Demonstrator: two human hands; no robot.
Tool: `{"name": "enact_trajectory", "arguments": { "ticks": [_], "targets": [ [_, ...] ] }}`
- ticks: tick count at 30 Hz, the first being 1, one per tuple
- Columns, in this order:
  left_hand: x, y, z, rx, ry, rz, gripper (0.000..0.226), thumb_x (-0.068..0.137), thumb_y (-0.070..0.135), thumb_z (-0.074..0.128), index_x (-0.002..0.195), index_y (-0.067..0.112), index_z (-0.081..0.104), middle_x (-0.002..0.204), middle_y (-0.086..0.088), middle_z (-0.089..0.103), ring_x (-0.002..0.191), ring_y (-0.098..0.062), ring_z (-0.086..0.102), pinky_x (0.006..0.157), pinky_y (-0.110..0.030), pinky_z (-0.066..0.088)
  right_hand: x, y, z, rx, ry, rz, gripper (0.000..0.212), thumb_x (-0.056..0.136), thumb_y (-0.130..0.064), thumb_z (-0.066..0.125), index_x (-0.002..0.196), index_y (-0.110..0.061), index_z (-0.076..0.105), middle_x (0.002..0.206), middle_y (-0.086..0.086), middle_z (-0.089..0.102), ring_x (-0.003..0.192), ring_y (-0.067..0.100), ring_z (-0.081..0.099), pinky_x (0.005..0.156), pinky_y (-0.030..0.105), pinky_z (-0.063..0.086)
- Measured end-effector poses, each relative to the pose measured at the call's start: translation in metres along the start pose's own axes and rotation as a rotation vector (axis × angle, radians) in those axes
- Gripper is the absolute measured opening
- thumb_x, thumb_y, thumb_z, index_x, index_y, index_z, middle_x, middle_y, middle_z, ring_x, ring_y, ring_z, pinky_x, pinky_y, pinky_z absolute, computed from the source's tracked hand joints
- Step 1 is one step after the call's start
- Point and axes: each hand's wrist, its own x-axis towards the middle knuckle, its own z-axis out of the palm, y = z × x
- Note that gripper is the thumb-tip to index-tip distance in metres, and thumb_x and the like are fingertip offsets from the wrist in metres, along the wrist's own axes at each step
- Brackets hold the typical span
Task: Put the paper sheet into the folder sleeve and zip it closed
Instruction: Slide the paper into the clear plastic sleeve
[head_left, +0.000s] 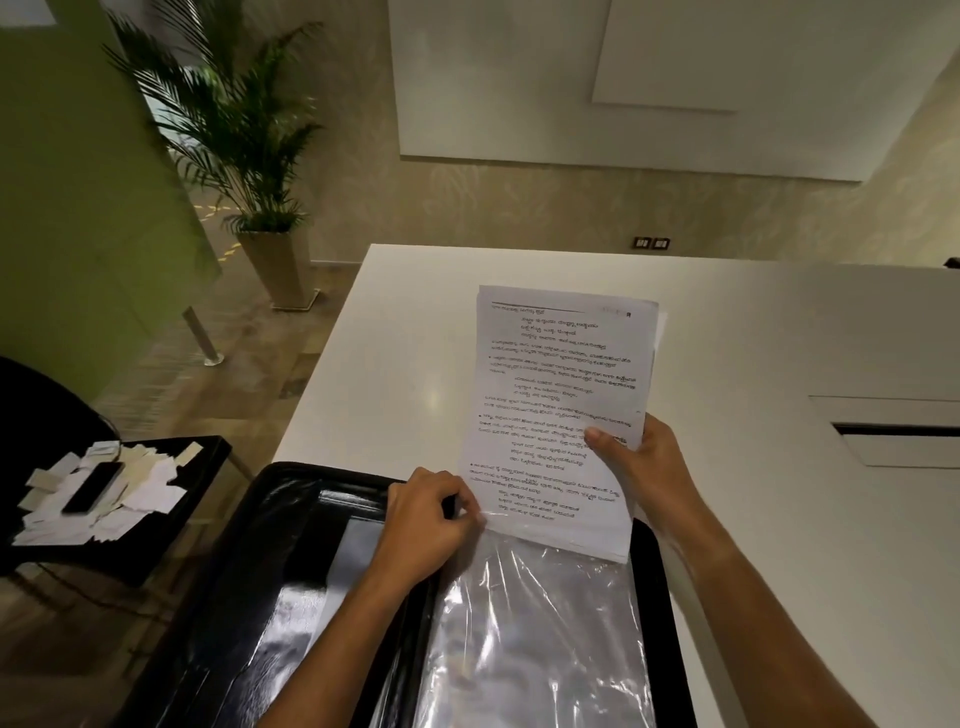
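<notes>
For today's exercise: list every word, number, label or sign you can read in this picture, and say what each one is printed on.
Paper sheet: many lines of black print in a non-Latin script, too small and blurred to quote.
Top right corner of the sheet: a faint mark, unreadable.
Paper scraps on the side table: no legible writing.
Folder, clear sleeve, wall sockets: no text visible.

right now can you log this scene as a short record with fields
paper: printed sheets, lower edge at the mouth of the clear sleeve, most of the page still outside
folder: black, open flat, on the white table's near corner
right hand: grip on the paper's right edge, thumb on top
left hand: pinching at the sleeve opening by the paper's lower left corner
zip: not closed yet
side table: paper scraps and a dark phone
background: potted palm
</notes>
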Motion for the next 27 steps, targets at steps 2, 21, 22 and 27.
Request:
{"name": "enact_trajectory", "arguments": {
  "ticks": [2,21,22,27],
  "targets": [
    [0.0007,-0.0002,-0.0007,0.007,-0.005,0.008,0.014,0.086,0.039,0.085,0.081,0.034,0.073,0.091,0.021,0.074,0.11,0.005,0.054,0.107,-0.039,0.036,-0.002,-0.0004,-0.0046,0.0,-0.001,0.013,0.04,0.101,-0.032,0.083,0.14,-0.034,0.073,0.134,-0.004,0.082,0.119,0.02,0.081,0.095,0.035,0.068],
    [0.0001,-0.0079,-0.003,0.128,0.006,0.032,0.01,0.09,0.052,0.081,0.087,0.045,0.075,0.097,0.027,0.071,0.115,0.003,0.049,0.093,-0.036,0.023,-0.0069,0.0094,-0.0005,0.01,0.048,0.079,0.035,0.104,-0.016,0.078,0.127,-0.043,0.076,0.126,-0.009,0.084,0.11,0.016,0.083,0.082,0.023,0.067],
    [0.0009,-0.0086,-0.0044,0.129,0.0,0.038,0.008,0.092,0.051,0.081,0.09,0.045,0.076,0.096,0.028,0.073,0.115,0.003,0.05,0.092,-0.035,0.022,-0.0068,0.0091,-0.0006,-0.001,0.031,0.079,0.034,0.105,-0.016,0.077,0.128,-0.042,0.077,0.127,-0.008,0.084,0.111,0.017,0.083,0.082,0.023,0.067],
    [0.0028,-0.0053,-0.0088,0.149,-0.022,0.034,0.008,0.092,0.05,0.082,0.093,0.043,0.078,0.104,0.027,0.069,0.114,0.003,0.05,0.097,-0.037,0.025,-0.005,0.0054,-0.0004,0.001,-0.023,0.069,0.035,0.105,-0.017,0.077,0.122,-0.047,0.081,0.128,-0.004,0.084,0.111,0.019,0.083,0.085,0.025,0.067]
  ]
}}
